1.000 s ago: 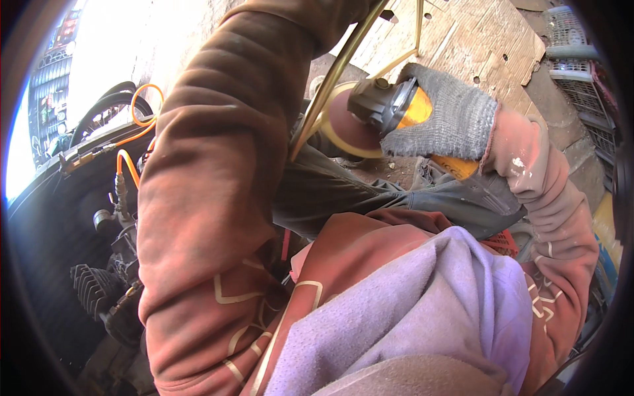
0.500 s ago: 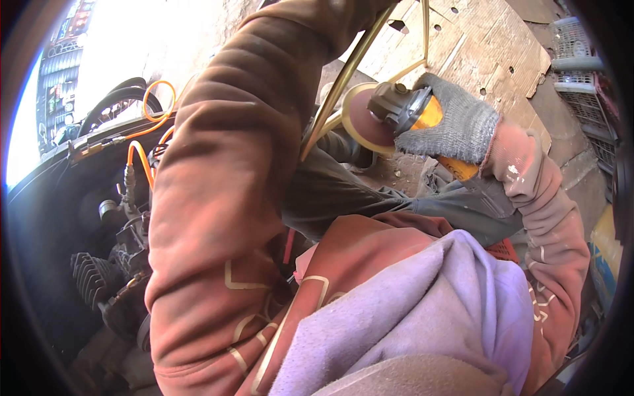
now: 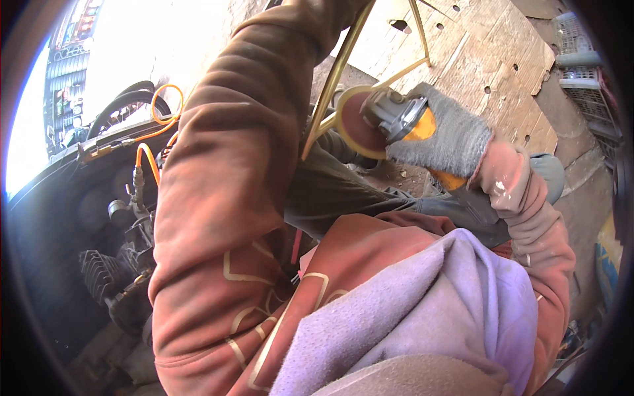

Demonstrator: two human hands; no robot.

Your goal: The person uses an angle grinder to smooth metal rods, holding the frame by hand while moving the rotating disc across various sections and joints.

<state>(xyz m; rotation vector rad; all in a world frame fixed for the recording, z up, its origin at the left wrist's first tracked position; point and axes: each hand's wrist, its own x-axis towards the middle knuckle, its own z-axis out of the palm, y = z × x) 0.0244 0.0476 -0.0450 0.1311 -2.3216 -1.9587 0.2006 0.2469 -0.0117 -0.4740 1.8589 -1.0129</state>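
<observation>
My right hand (image 3: pixel 456 132), in a grey knitted glove, is wrapped round a yellow and grey angle grinder (image 3: pixel 404 120). The grinder carries a reddish-brown sanding disc (image 3: pixel 356 122) with a pale rim. Beside the disc stands a thin gold-coloured metal frame (image 3: pixel 338 76); one of its bars runs close to the disc edge, and I cannot tell whether they touch. My left arm (image 3: pixel 218 165), in a rust-coloured sleeve, reaches up past the top of the picture, so the left hand is out of sight.
Flattened cardboard (image 3: pixel 489 59) with holes lies on the ground ahead. Plastic crates (image 3: pixel 584 92) stand at the far right. To the left is a dark machine with a finned cylinder (image 3: pixel 102 274), an orange hose (image 3: pixel 148 158) and a black tyre (image 3: pixel 125 105). My bent leg (image 3: pixel 343 191) is below the grinder.
My right hand and the grinder have moved a little to the left. The upper part of the metal frame has also shifted slightly left, along with my left forearm.
</observation>
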